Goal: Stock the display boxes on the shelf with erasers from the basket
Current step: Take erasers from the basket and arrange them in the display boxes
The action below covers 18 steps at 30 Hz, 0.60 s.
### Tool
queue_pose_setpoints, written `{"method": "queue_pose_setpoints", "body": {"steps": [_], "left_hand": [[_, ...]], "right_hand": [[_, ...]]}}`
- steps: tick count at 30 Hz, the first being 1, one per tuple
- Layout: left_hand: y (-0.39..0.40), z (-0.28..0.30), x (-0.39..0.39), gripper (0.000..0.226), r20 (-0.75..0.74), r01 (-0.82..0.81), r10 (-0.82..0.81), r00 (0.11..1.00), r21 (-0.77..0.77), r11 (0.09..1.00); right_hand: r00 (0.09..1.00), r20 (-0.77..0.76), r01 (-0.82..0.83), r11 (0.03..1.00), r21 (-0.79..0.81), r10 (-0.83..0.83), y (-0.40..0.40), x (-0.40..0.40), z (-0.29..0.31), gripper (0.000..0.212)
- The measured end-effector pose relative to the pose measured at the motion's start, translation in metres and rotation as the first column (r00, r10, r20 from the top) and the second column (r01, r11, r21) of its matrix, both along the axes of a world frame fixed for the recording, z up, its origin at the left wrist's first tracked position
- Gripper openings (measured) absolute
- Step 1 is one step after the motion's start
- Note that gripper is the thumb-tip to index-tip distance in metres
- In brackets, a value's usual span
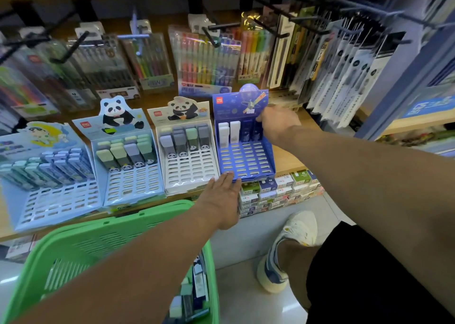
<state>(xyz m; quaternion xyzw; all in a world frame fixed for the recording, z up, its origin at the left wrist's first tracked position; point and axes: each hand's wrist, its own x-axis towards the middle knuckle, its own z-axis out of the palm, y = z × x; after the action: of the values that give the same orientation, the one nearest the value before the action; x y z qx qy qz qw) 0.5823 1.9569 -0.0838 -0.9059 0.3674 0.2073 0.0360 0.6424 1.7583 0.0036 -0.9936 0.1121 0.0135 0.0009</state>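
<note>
We are steadying the blue space-themed display box (246,148) on the wooden shelf (285,156) while seating an eraser.

Our left hand (222,198) is pressing flat, fingers straight, against the box's front edge; our right hand (275,121) is reaching into its back right corner, grip hidden, so we cannot tell what it is pinching. The remaining erasers (194,291) are lying in the green basket (110,237) below the box. Pushing too hard risks sliding the light box backward or toppling the white erasers (230,130) standing at its rear left.

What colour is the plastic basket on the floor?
Bright green plastic basket, with slotted sides, seen in the head view.
</note>
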Motion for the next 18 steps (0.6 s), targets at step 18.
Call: {"method": "queue_pose_setpoints", "body": {"steps": [18], "left_hand": [[0.238,-0.037,-0.097,0.072,-0.072,-0.421,0.428,0.901,0.097,0.902]], "right_hand": [[0.742,0.111,-0.664,0.748,-0.014,0.661,0.133,-0.052,0.009,0.037]]}}
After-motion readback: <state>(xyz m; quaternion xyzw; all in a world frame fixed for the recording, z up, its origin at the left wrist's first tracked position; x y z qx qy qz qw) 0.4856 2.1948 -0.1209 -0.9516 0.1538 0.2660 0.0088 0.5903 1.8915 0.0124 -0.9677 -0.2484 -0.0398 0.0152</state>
